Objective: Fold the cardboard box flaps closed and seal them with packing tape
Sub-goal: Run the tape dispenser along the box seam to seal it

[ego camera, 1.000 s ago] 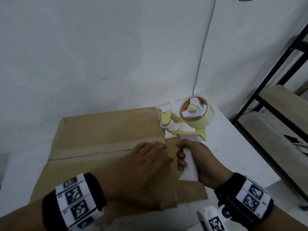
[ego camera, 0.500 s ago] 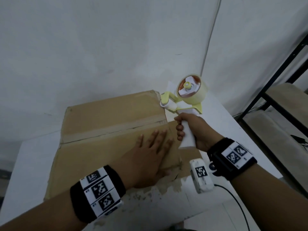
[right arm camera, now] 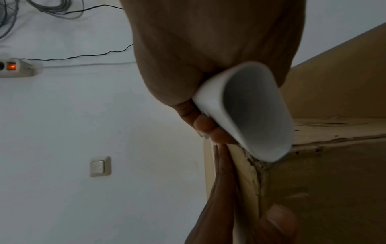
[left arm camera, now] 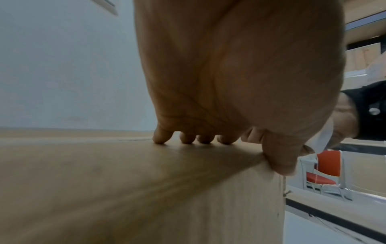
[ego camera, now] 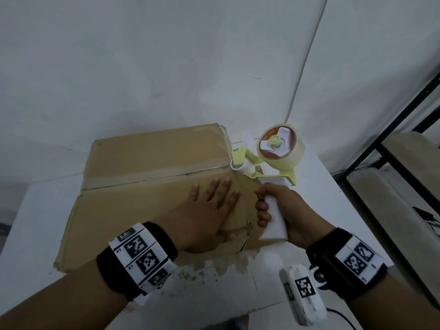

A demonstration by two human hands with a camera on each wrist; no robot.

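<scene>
A brown cardboard box stands on a white table, its top flaps folded shut with a taped seam across the middle. My left hand lies flat on the near flap by the box's right corner, fingers straight, thumb over the edge; in the left wrist view the fingertips press the box top. My right hand grips the white handle of a yellow tape dispenser, whose roller end touches the seam's right end. The right wrist view shows the handle in my palm against the box corner.
A white wall rises just behind the box, with a grey cable running down it. A black metal shelf frame with wooden boards stands at the right. An orange chair shows in the left wrist view, a power strip and wall switch in the right wrist view.
My left hand went from loosely curled to flat with straight fingers on the near flap. The dispenser's roller end has come down onto the right end of the seam.
</scene>
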